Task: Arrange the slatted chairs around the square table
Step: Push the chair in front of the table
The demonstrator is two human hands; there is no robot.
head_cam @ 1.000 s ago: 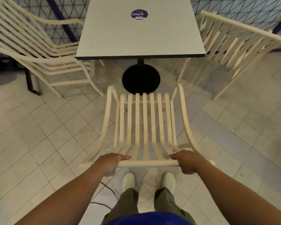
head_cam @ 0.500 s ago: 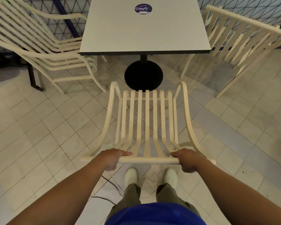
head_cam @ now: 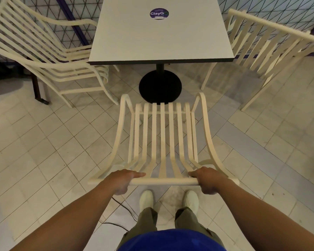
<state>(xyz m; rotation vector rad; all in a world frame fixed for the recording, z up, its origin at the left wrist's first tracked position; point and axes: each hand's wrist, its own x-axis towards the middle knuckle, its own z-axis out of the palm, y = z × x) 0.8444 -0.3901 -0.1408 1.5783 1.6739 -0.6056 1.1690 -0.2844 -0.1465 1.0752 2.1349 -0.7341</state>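
A cream slatted chair stands in front of me, facing the square grey table. My left hand and my right hand both grip the top rail of its backrest. The seat's front edge reaches the table's round black base. A second slatted chair stands at the table's left side. At the right side a third one is turned at an angle.
A patterned mesh wall with blue posts runs behind the table. A dark furniture leg stands at the far left. A black cable lies on the tiled floor near my feet.
The chair in my hands has slid forward toward the table, its front edge now at the black base. I have stepped after it; both hands keep the same hold.
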